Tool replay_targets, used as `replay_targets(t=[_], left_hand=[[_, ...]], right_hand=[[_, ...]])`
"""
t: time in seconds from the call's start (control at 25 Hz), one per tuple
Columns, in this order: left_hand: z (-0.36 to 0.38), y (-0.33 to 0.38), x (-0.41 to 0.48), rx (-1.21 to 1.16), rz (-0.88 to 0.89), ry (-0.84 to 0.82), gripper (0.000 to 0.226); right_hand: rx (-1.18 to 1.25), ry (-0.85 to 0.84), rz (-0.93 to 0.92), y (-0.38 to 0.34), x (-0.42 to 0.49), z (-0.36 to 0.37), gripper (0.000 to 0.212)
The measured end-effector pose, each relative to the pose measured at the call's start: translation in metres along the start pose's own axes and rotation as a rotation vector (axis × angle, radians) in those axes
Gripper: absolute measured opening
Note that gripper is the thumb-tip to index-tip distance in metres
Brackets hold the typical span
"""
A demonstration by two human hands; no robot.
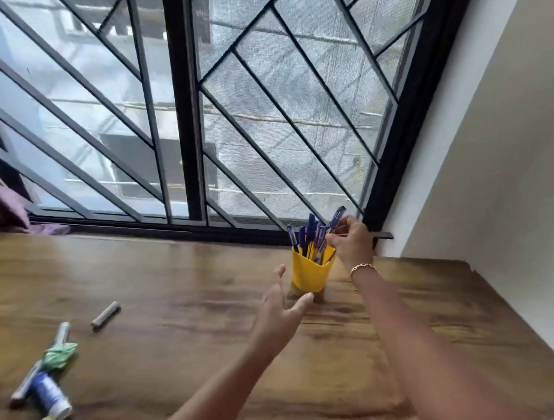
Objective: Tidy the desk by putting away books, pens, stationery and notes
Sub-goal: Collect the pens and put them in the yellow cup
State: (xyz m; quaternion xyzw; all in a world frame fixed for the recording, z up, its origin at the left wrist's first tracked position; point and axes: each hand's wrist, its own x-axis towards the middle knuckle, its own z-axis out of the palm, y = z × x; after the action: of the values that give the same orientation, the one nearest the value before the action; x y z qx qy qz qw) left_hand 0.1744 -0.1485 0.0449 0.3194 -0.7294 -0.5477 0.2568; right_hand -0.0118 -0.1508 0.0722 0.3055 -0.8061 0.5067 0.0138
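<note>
On the desk [172, 300]: wooden top, running from the person out to the window at 12 o'clock; every task item lies on it.
Window [272, 115]: barred, along the far edge of the desk from 10 to 1 o'clock; not part of the task.
Yellow cup [309, 273]: upright, at 12 to 1 o'clock from the person, near the far edge. It is the storage point for pens.
Right hand [351, 244]: at 1 o'clock, touching the right side of the cup rim; fingers curled, pinching one blue pen. A bracelet [363, 268] is on the wrist.
Left hand [281, 310]: fingers straight and spread, holding nothing; at 7 o'clock from the cup base, close beside it, contact not confirmed.
Pens in cup [309, 239]: a bundle of blue and yellow pens, standing near upright and fanned slightly toward 11 and 1 o'clock.
Blue pen [335, 219]: long axis steep, top leaning toward 1 o'clock and lower end aimed down into the cup mouth. The lower end is hidden behind the fingers, so seating cannot be confirmed. Judgement: the step in hand is insertion, and it calls for a short drop along the pen's own axis.
Loose items: a blue-and-white bottle [51, 396], a marker [61, 331] and a grey cap [105, 316] lie at 8 to 9 o'clock from the cup, well apart from it. The marker and cap have their long axes running from 7 to 1 o'clock.
Nearer hand: the left. Judgement: it is free and on the same side as the loose items, so it suits the next pickup.
</note>
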Motion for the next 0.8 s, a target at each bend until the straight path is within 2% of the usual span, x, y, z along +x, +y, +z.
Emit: replay_targets(t=[0.24,0.32,0.44,0.52,0.64,0.72,0.8], left_hand=[[0.021,-0.002,0.015,0.011,-0.013,0.005,0.069],[0.028,0.0,0.019,-0.004,-0.026,0.005,0.067],[0.034,-0.004,0.027,-0.003,-0.025,0.009,0.071],[0.036,-0.005,0.031,0.0,-0.007,0.012,0.069],[0.042,-0.002,0.043,-0.114,-0.039,0.019,0.06],[0.047,-0.001,0.052,-0.204,-0.081,0.0,0.054],[0.05,-0.002,0.062,-0.232,-0.11,-0.005,0.053]], right_hand=[[-0.133,-0.097,-0.007,0.023,-0.002,0.019,0.02],[-0.071,-0.113,-0.028,0.026,-0.001,0.015,0.024],[0.102,0.021,-0.053,0.037,-0.006,-0.004,0.033],[0.187,0.016,-0.023,0.054,-0.011,-0.013,0.055],[0.063,-0.246,0.085,0.081,-0.018,-0.01,0.103],[0.04,-0.342,0.139,0.089,-0.02,0.002,0.119],[0.078,-0.354,0.177,0.09,-0.02,0.014,0.124]])
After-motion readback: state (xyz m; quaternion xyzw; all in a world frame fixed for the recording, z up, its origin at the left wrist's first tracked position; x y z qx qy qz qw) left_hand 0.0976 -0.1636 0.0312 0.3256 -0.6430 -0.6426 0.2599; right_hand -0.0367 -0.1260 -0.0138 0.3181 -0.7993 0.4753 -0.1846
